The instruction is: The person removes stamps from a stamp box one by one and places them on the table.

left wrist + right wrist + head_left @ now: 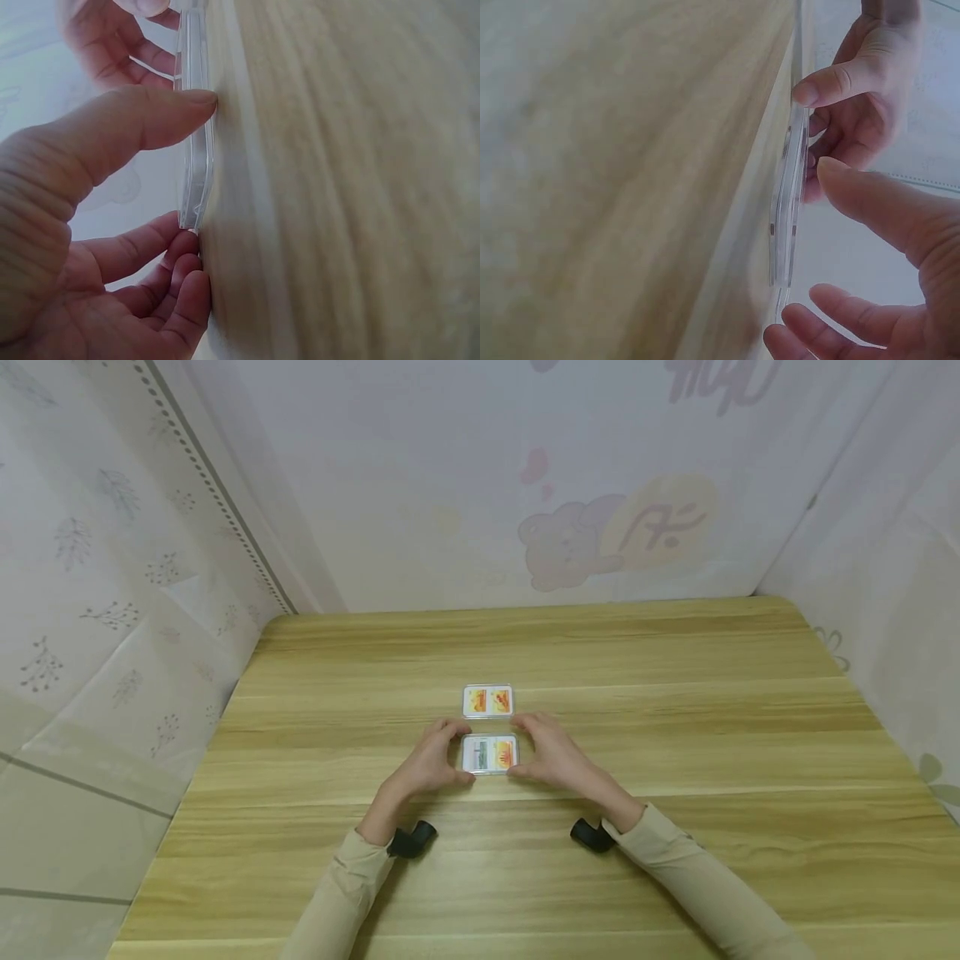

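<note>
Two flat clear plastic cases lie on the wooden table, one behind the other. The nearer case (490, 754) shows a grey-green picture and an orange one; two orange pictures show in the farther case (487, 702). My left hand (429, 764) holds the nearer case at its left end, the thumb (161, 118) on the near edge and fingers by the far left corner. Around the right end of that case is my right hand (555, 756), fingers loosely bent. In the right wrist view its thumb (870, 199) looks slightly apart from the case's edge.
The wooden table (675, 693) reaches back to a pale curtain (405, 510) printed with a bear. Patterned cloth hangs at the left and right. A black wrist mount is on each forearm, the left mount (412, 840) and the right mount (591, 836).
</note>
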A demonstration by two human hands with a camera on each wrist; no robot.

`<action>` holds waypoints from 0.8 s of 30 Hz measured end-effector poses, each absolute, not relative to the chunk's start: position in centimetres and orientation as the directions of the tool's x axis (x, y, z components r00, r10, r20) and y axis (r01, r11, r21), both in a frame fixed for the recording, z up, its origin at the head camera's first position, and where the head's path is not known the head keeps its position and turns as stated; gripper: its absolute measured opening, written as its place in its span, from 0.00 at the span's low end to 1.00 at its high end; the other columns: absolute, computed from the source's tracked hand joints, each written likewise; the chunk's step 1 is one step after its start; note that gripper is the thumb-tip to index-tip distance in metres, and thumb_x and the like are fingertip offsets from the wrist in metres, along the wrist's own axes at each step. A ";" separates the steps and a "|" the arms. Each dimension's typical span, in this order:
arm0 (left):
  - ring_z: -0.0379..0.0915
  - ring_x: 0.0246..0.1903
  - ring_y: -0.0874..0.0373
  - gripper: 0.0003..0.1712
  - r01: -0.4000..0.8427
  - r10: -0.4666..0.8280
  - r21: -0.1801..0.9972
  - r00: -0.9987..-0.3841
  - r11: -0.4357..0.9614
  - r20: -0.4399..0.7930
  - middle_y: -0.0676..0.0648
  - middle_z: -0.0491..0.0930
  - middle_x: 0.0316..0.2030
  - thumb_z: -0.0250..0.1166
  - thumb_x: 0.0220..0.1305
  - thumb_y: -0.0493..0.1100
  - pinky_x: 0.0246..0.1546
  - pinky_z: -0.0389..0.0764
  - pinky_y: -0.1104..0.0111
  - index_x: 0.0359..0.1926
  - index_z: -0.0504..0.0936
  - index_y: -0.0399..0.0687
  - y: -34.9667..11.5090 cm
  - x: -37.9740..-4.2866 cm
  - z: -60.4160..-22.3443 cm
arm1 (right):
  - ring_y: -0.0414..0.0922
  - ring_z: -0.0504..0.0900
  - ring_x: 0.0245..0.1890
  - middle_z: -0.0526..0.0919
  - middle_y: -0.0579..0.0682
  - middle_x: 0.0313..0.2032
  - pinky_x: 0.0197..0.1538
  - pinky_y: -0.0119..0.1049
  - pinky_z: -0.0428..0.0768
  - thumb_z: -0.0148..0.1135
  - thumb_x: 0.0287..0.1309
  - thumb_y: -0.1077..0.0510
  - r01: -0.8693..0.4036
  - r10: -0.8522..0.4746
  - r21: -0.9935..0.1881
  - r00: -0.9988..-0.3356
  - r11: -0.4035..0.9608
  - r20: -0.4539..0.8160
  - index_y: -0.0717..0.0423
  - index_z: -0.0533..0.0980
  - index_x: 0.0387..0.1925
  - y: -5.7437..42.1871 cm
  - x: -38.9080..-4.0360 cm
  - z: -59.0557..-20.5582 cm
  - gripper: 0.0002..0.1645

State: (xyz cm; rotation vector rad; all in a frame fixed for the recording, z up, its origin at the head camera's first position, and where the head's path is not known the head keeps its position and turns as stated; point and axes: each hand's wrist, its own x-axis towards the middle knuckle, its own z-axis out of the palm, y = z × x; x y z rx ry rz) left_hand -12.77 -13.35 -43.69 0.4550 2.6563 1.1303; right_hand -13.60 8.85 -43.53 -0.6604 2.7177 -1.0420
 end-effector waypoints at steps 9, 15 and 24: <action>0.61 0.54 0.46 0.37 0.210 0.375 0.723 -0.924 0.658 -0.073 0.40 0.69 0.50 0.77 0.37 0.33 0.58 0.64 0.54 0.53 0.73 0.32 -13.4 -12.9 -43.6 | 0.53 0.68 0.54 0.73 0.57 0.52 0.58 0.46 0.68 0.79 0.32 0.60 -0.334 -0.471 -0.656 -0.882 0.677 -0.037 0.63 0.72 0.54 8.3 -13.8 -43.2 0.42; 0.62 0.52 0.45 0.37 0.216 0.381 0.726 -0.922 0.652 -0.068 0.40 0.69 0.49 0.77 0.37 0.32 0.57 0.65 0.53 0.52 0.73 0.32 -13.4 -12.9 -43.5 | 0.52 0.70 0.49 0.73 0.54 0.47 0.53 0.45 0.71 0.80 0.31 0.60 -0.376 -0.496 -0.623 -0.868 0.686 -0.023 0.62 0.74 0.49 7.9 -13.9 -43.2 0.38; 0.62 0.52 0.46 0.36 0.224 0.380 0.714 -0.923 0.663 -0.063 0.40 0.69 0.48 0.77 0.37 0.33 0.56 0.66 0.53 0.51 0.73 0.33 -13.3 -12.9 -43.7 | 0.48 0.70 0.44 0.74 0.52 0.42 0.48 0.42 0.71 0.79 0.31 0.59 -0.426 -0.524 -0.569 -0.852 0.704 -0.011 0.61 0.75 0.46 7.6 -14.1 -43.4 0.34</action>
